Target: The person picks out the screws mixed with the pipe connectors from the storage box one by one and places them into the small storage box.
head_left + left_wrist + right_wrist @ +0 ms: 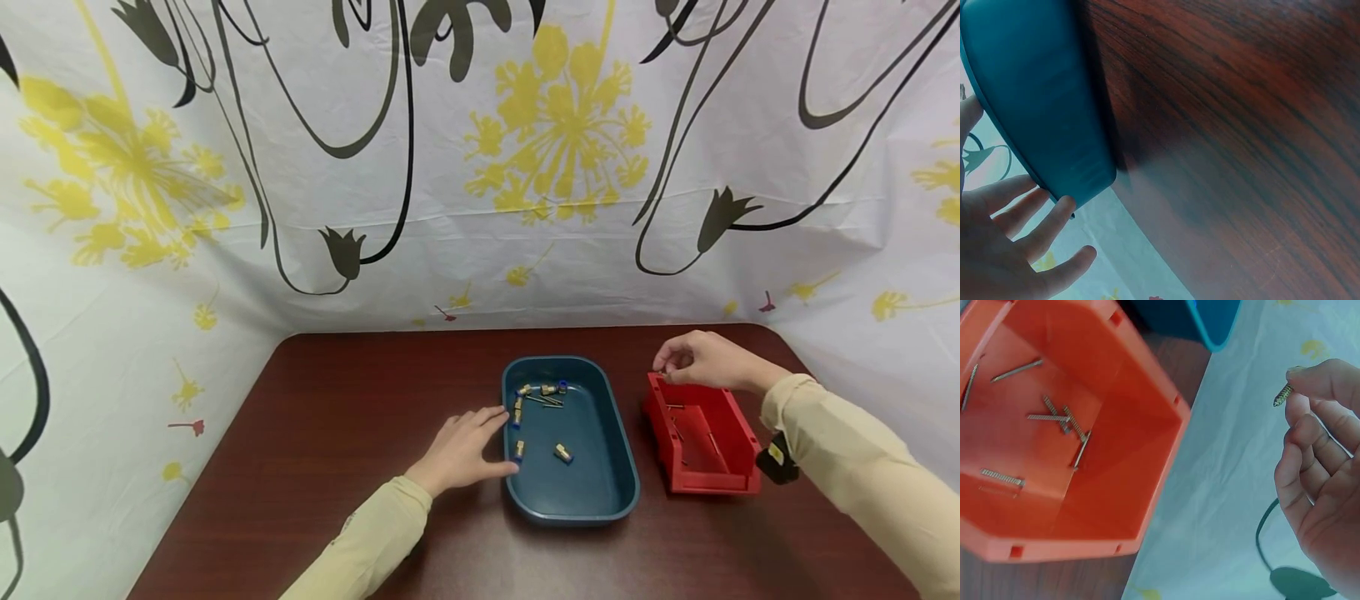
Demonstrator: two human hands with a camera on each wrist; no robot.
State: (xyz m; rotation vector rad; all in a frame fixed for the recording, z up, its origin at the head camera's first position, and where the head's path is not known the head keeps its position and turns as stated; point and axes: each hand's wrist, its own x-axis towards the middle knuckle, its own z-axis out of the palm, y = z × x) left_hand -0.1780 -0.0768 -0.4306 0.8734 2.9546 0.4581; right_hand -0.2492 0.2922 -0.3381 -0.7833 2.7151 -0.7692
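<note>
My right hand (708,360) is raised over the far end of a red bin (712,483). Between its thumb and index finger it pinches a screw (1282,395), whose threaded end shows in the right wrist view. Several loose screws (1047,417) lie on the floor of that bin. My left hand (467,450) rests at the left rim of a blue tray (588,487), fingers spread and fairly straight. Inside the tray are several brass fittings (563,453) with blue ends, and a few screws (552,402) near its far end.
Tray and bin stand side by side, a narrow gap between them, on a dark wooden table (360,417). A white patterned cloth (420,167) hangs behind the table's far edge. A black device (778,460) sits at the right wrist, close to the bin.
</note>
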